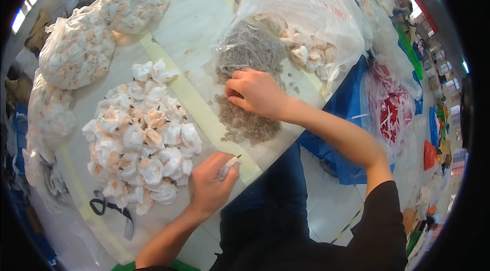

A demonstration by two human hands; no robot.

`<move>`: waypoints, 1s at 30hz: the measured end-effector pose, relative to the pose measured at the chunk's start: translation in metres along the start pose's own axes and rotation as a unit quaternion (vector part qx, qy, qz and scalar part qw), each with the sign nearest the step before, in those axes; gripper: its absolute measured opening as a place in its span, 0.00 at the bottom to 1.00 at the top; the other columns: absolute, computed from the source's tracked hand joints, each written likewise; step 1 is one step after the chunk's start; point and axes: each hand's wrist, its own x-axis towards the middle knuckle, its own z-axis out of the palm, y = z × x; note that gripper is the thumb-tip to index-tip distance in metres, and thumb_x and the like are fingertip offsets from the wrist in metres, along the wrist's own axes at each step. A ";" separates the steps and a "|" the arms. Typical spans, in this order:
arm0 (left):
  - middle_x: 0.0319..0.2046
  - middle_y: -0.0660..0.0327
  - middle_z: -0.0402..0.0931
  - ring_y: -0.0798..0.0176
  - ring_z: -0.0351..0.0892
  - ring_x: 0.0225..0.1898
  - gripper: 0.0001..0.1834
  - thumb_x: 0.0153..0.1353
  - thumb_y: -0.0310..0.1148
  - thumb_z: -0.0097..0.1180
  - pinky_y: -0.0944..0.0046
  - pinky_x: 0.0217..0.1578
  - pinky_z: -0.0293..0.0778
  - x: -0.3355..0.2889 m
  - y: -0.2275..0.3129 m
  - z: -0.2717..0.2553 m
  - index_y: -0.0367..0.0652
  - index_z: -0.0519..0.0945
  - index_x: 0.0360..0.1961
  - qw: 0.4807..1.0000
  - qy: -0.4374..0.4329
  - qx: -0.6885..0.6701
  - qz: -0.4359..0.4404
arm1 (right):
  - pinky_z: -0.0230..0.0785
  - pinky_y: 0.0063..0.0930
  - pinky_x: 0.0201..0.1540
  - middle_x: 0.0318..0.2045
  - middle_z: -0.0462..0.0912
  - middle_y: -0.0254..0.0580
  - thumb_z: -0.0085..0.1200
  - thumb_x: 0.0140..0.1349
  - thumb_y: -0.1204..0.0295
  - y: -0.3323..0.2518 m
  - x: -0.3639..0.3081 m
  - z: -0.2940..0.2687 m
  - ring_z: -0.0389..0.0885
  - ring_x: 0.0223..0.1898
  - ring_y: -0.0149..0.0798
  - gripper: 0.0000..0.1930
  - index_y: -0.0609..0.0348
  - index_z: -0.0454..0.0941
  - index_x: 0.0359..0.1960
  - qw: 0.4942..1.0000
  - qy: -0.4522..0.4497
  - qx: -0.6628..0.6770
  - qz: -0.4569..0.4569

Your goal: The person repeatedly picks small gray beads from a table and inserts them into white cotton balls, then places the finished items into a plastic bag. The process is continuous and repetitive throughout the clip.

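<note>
My left hand (210,185) sits at the near edge of the bench (196,20), its grip clamped on a small white fabric piece (228,166) that pokes up between thumb and fingers, with a thin dark stem showing at its tip. Just left of that hand lies a heap of white-and-peach fabric flowers (140,135), spread loosely over the pale bench top, the nearest ones almost touching my knuckles.

My right hand (255,92) reaches across to a pile of small grey-brown round pieces (247,123), fingers curled down into the top of the pile; the fingertips are buried, so I cannot tell whether that grip has closed on any of them. The pile spills out of a crumpled clear plastic bag (250,49) lying just beyond my hand. They may be beads or small buttons; the view is too coarse to say.

Behind that stands a large clear bag (306,10) with more white flower pieces in its lower part. Two tied bags of flowers (81,51) lie at the far left of the bench. Black-handled scissors (109,209) rest near the bench edge, left of my left forearm. A yellowish tape stripe (191,100) runs between the flower heap and the grey pile.
</note>
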 end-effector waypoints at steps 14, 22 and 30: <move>0.26 0.67 0.78 0.76 0.72 0.26 0.10 0.71 0.32 0.57 0.71 0.27 0.66 -0.004 -0.011 -0.005 0.37 0.83 0.34 0.997 0.004 -0.067 -0.025 | 0.75 0.48 0.48 0.33 0.84 0.51 0.61 0.63 0.72 0.011 0.018 -0.001 0.83 0.41 0.57 0.07 0.63 0.79 0.33 0.994 -0.090 0.044 -0.041; 0.26 0.67 0.79 0.77 0.72 0.26 0.10 0.70 0.32 0.58 0.71 0.27 0.66 -0.005 -0.013 -0.004 0.37 0.83 0.34 0.997 0.005 -0.080 -0.024 | 0.75 0.47 0.47 0.32 0.84 0.51 0.61 0.62 0.72 0.014 0.024 -0.007 0.84 0.41 0.56 0.07 0.63 0.79 0.33 0.989 -0.122 0.079 -0.030; 0.26 0.60 0.79 0.69 0.74 0.27 0.05 0.64 0.26 0.61 0.66 0.30 0.70 -0.005 -0.006 -0.006 0.35 0.83 0.34 0.993 -0.008 -0.096 -0.063 | 0.78 0.41 0.43 0.34 0.83 0.42 0.65 0.62 0.72 0.009 -0.004 0.004 0.83 0.39 0.49 0.05 0.57 0.81 0.35 0.995 0.030 0.004 -0.097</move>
